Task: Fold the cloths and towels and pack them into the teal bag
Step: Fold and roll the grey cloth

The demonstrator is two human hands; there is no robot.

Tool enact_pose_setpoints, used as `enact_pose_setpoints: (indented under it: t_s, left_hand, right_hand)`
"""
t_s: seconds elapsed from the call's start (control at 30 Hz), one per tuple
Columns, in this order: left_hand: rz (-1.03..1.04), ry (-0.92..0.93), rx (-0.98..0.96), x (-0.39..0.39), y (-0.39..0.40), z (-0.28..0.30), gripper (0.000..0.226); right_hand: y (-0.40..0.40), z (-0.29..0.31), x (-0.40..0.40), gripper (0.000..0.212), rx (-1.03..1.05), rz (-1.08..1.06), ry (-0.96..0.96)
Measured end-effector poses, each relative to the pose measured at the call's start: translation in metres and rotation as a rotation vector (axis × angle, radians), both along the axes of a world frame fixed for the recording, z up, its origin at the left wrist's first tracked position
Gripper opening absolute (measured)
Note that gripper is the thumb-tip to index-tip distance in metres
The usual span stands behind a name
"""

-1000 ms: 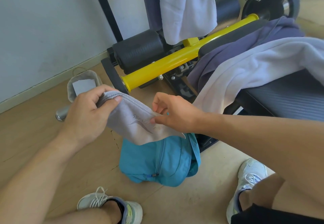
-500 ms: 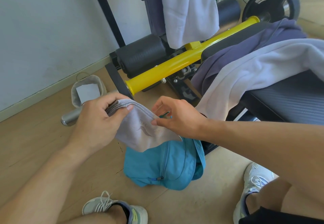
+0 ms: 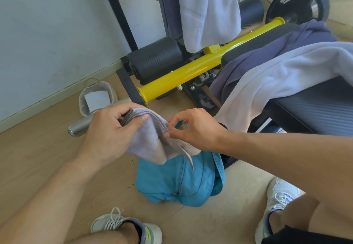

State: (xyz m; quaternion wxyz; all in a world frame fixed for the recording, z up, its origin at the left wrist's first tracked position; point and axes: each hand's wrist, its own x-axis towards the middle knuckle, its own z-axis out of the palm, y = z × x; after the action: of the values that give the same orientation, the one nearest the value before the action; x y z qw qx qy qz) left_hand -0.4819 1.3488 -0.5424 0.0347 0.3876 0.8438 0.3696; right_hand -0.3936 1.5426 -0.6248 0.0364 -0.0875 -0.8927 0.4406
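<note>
- Hands at work over a wooden floor (image 3: 38, 163): the left hand (image 3: 107, 134) grips the bunched top edge of a small grey cloth (image 3: 150, 142), thumb on top and fingers (image 3: 122, 110) curled round the folded layers.
- The right hand (image 3: 194, 129) pinches the cloth's right edge between thumb and forefinger, its other fingers loosely curled above.
- The cloth hangs between the two hands, its lower corner dangling just over the teal bag (image 3: 172, 182).
- The teal bag lies slumped on the floor between the person's feet, its zip running down the middle and its right side gaping.
- A pale lilac towel (image 3: 282, 75) lies draped over the padded weight bench (image 3: 317, 106) at right, with a darker purple cloth (image 3: 267, 52) beneath it.
- Another pale towel (image 3: 208, 10) hangs from the black frame at top, beside a dark garment (image 3: 168, 4).
- A yellow bar (image 3: 200, 67) runs across the bench frame toward a black weight plate (image 3: 298, 2).
- A steel bottle (image 3: 80, 127) and a small grey fabric basket (image 3: 97, 98) sit on the floor near the wall.
- White trainers (image 3: 280, 201) show at the bottom edge.
</note>
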Motion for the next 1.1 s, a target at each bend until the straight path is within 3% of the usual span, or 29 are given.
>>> enact_pose_setpoints:
  t_s: [0.4,0.57,0.73,1.03,1.1]
  left_hand:
    - [-0.025,-0.084,-0.011,-0.007,-0.002,-0.005,0.014]
    - [-0.096,-0.157,0.025,-0.012,-0.005,-0.007,0.021]
    - [-0.120,-0.197,0.046,-0.015,-0.007,-0.007,0.022]
    - [0.078,-0.217,0.034,-0.017,-0.004,-0.010,0.022]
    - [0.115,-0.177,0.024,-0.015,0.000,-0.010,0.024]
  right_hand:
    - [0.002,0.012,-0.004,0.016,-0.204,0.050,-0.094]
    - [-0.002,0.015,-0.003,0.018,-0.274,0.183,-0.144]
    - [0.000,0.015,-0.002,0.019,-0.316,0.139,-0.159]
    - [0.004,0.018,-0.003,0.028,-0.356,0.065,-0.047]
    - [0.002,0.017,-0.003,0.019,-0.330,0.097,-0.058]
